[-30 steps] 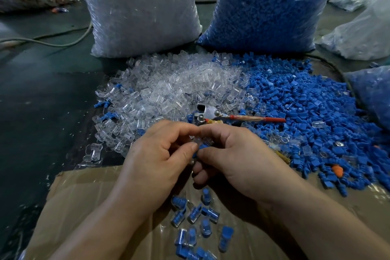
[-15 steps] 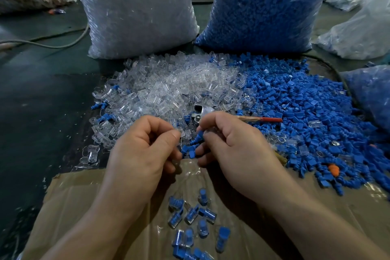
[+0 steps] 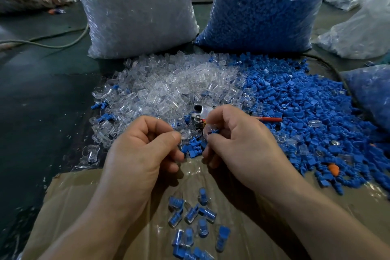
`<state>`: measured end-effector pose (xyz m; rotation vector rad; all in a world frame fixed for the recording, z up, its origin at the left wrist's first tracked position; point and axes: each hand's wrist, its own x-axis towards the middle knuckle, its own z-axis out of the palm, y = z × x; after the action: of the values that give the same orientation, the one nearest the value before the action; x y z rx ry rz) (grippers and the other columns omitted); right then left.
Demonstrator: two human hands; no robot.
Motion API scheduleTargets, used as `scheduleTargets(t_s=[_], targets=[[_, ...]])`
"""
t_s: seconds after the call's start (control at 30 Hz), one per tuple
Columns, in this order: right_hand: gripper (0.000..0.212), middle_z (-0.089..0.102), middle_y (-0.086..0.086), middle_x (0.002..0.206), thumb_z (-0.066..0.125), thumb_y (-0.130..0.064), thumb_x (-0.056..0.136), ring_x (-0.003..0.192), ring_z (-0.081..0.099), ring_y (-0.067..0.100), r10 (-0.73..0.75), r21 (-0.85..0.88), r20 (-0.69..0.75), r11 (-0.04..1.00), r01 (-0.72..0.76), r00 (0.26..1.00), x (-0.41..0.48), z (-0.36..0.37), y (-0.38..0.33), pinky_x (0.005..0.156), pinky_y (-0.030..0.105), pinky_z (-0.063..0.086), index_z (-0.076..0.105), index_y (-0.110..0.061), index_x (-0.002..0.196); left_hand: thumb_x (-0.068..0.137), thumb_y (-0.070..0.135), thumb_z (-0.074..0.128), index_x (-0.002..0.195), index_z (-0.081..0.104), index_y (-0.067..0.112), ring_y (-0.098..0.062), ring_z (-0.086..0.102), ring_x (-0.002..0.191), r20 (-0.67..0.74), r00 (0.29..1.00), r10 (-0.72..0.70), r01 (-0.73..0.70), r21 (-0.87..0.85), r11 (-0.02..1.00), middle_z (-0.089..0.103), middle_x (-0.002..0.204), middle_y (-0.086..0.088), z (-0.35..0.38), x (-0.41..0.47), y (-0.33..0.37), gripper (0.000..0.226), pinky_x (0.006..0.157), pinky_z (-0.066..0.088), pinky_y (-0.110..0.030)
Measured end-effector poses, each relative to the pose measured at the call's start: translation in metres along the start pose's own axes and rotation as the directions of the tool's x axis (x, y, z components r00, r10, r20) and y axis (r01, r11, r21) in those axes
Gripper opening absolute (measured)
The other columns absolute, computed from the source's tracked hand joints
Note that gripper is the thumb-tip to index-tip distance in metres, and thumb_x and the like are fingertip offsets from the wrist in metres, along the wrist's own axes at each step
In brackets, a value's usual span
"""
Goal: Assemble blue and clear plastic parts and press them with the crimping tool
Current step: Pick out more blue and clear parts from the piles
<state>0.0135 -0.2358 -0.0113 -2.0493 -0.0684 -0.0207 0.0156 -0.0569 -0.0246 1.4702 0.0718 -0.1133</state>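
Note:
My right hand pinches a blue part with a clear piece on it between thumb and forefinger. My left hand is curled a short gap to its left, thumb tip against a clear part. Behind both hands lie a pile of clear parts and a pile of blue parts. The crimping tool rests between the piles, its metal head just beyond my right fingers and its red handle pointing right. Several assembled blue-and-clear pieces lie on the cardboard below my hands.
A big bag of clear parts and a big bag of blue parts stand behind the piles. More plastic bags sit at the right. A cable runs across the dark floor on the left. An orange piece lies among the blue parts.
My hands were joined over one piece a second ago; they have drawn apart and moved up toward the piles. The right hand keeps a blue part.

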Motion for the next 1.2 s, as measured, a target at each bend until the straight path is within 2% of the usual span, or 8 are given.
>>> scheduleTargets(t_s=[0.2, 0.47, 0.57, 0.73, 0.87, 1.03, 1.13, 1.2], targets=[[0.029, 0.072, -0.001, 0.083, 0.058, -0.008, 0.094, 0.064, 0.072, 0.017, 0.075, 0.215, 0.023, 0.973, -0.079, 0.997, 0.001, -0.002, 0.002, 0.055, 0.035, 0.06, 0.06, -0.038, 0.096, 0.094, 0.01, 0.063, 0.096, 0.075, 0.031, -0.017, 0.059, 0.051, 0.047, 0.998, 0.042, -0.044, 0.033, 0.998, 0.067, 0.064, -0.007, -0.001, 0.001, -0.002, 0.024, 0.047, 0.051, -0.026], [0.028, 0.07, -0.007, 0.08, 0.057, -0.006, 0.092, 0.067, 0.07, 0.009, -0.015, 0.028, -0.004, 0.999, 0.015, 1.0, 0.001, -0.004, 0.003, 0.061, 0.035, 0.061, 0.062, -0.033, 0.089, 0.094, 0.013, 0.064, 0.099, 0.075, 0.031, -0.018, 0.06, 0.051, 0.056, 0.998, 0.034, -0.038, 0.068, 0.997, 0.067, 0.064, -0.007, -0.001, 0.001, -0.004, 0.021, 0.05, 0.053, -0.031], [0.025, 0.071, -0.003, 0.076, 0.056, -0.009, 0.096, 0.064, 0.071, 0.012, 0.021, 0.119, -0.016, 0.993, -0.018, 1.0, 0.0, -0.005, 0.0, 0.057, 0.028, 0.06, 0.064, -0.031, 0.086, 0.095, 0.012, 0.064, 0.1, 0.075, 0.031, -0.018, 0.059, 0.051, 0.054, 0.998, 0.032, -0.034, 0.044, 0.998, 0.066, 0.064, -0.008, 0.001, 0.0, -0.004, 0.023, 0.049, 0.05, -0.03], [0.018, 0.068, 0.005, 0.075, 0.056, -0.019, 0.099, 0.057, 0.069, 0.027, 0.082, 0.37, 0.019, 0.925, -0.083, 0.996, -0.004, -0.008, -0.011, 0.048, 0.037, 0.057, 0.065, -0.026, 0.085, 0.093, 0.01, 0.063, 0.096, 0.076, 0.028, -0.018, 0.058, 0.05, 0.054, 0.998, 0.009, -0.009, 0.003, 1.0, 0.065, 0.063, -0.009, 0.002, -0.003, 0.001, 0.022, 0.046, 0.049, -0.029], [0.014, 0.061, 0.0, 0.061, 0.064, -0.032, 0.092, 0.044, 0.057, 0.02, 0.079, 0.353, 0.073, 0.93, -0.1, 0.994, -0.007, -0.01, -0.012, 0.038, 0.028, 0.045, 0.065, -0.024, 0.081, 0.093, 0.009, 0.063, 0.09, 0.075, 0.025, -0.018, 0.057, 0.05, 0.042, 0.999, 0.017, -0.018, 0.026, 0.999, 0.065, 0.061, -0.008, 0.004, -0.005, 0.003, 0.02, 0.047, 0.05, -0.029], [0.013, 0.065, 0.002, 0.064, 0.07, -0.019, 0.087, 0.054, 0.063, 0.021, 0.052, 0.454, 0.185, 0.881, -0.132, 0.981, -0.011, -0.006, -0.012, 0.051, 0.029, 0.052, 0.069, -0.029, 0.094, 0.092, 0.007, 0.065, 0.088, 0.074, 0.024, -0.016, 0.06, 0.051, 0.048, 0.998, 0.029, -0.031, 0.035, 0.999, 0.066, 0.063, -0.006, 0.006, -0.006, 0.004, 0.02, 0.048, 0.051, -0.028], [0.018, 0.067, 0.0, 0.068, 0.06, -0.017, 0.096, 0.053, 0.066, 0.015, -0.032, 0.322, 0.142, 0.947, -0.015, 0.989, -0.014, -0.003, -0.01, 0.052, 0.026, 0.054, 0.066, -0.034, 0.098, 0.091, 0.007, 0.065, 0.088, 0.074, 0.026, -0.016, 0.063, 0.054, 0.069, 0.997, 0.045, -0.049, 0.054, 0.997, 0.068, 0.065, -0.004, 0.006, -0.007, 0.004, 0.021, 0.047, 0.049, -0.024], [0.013, 0.068, -0.009, 0.074, 0.06, -0.023, 0.095, 0.056, 0.066, 0.005, -0.163, 0.046, 0.055, 0.986, 0.161, 0.985, -0.016, -0.002, -0.008, 0.055, 0.019, 0.052, 0.063, -0.034, 0.1, 0.091, 0.006, 0.066, 0.086, 0.074, 0.026, -0.016, 0.064, 0.054, 0.075, 0.996, 0.04, -0.043, 0.046, 0.998, 0.068, 0.067, -0.003, 0.006, -0.007, 0.004, 0.022, 0.046, 0.049, -0.023]])
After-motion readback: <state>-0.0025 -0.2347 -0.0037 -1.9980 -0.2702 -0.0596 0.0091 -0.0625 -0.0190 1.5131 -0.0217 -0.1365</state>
